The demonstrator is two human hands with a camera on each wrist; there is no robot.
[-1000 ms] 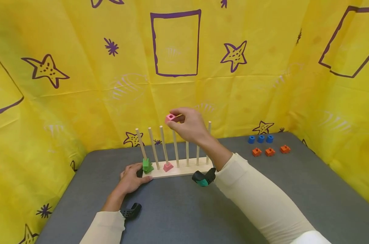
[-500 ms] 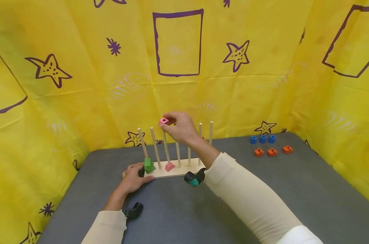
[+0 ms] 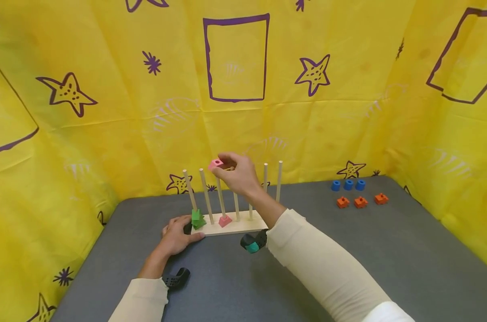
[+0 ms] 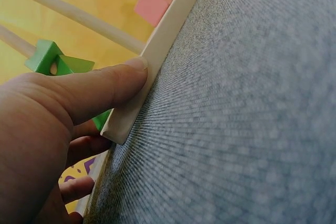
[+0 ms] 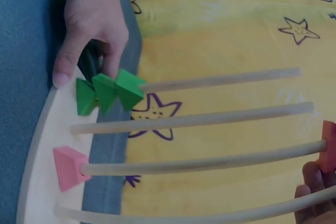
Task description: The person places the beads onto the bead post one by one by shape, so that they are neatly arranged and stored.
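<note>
A wooden peg board [image 3: 243, 226] with several upright dowels stands on the table. My left hand [image 3: 175, 235] grips its left end, with the thumb on the front edge in the left wrist view. Green blocks [image 5: 107, 93] are stacked at the foot of the first dowel. At the bottom of the third dowel sits a pink wedge-shaped block [image 5: 70, 168]. My right hand [image 3: 239, 175] pinches a second pink block [image 3: 215, 164], its hole facing up, at that dowel's top. In the right wrist view the dowel's tip meets this block [image 5: 328, 148], partly cut off by the frame edge.
Three blue cylinders [image 3: 348, 185] stand in a row at the back right of the grey table [image 3: 348, 250]. Three orange blocks [image 3: 360, 202] lie in front of them. Yellow patterned cloth [image 3: 235, 120] hangs behind and at both sides.
My right hand has carried the pink block left and slightly down, from beside the third dowel to its top. The left hand stays on the board's end.
</note>
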